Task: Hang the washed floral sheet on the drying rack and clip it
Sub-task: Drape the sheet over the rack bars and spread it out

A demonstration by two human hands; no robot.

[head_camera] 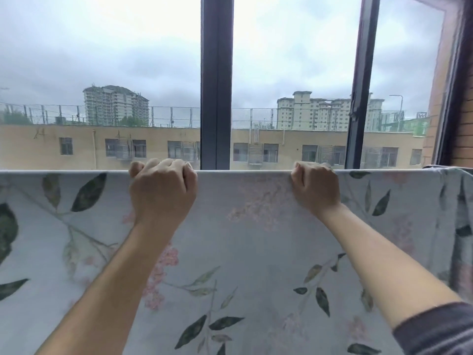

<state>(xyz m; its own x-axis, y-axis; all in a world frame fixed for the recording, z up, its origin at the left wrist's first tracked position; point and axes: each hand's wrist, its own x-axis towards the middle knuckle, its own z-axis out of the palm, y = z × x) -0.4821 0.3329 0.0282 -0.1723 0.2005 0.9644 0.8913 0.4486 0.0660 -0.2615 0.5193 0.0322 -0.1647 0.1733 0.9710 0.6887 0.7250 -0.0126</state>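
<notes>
both fists, left hand (pixel 163 187) and right hand (pixel 315 187), grip the top fold of the pale blue floral cotton sheet (pixel 245 239). its long axis runs left to right across mid-frame, hanging below them; no clip visible.

Pale floral sheet (pixel 245 252), draped, taut

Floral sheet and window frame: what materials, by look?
Floral sheet: thin woven cloth, maybe cotton or a blend, matte; it drapes and puckers near the right hand. Window frame: dark, smooth, probably coated metal; slim straight profiles.
</notes>
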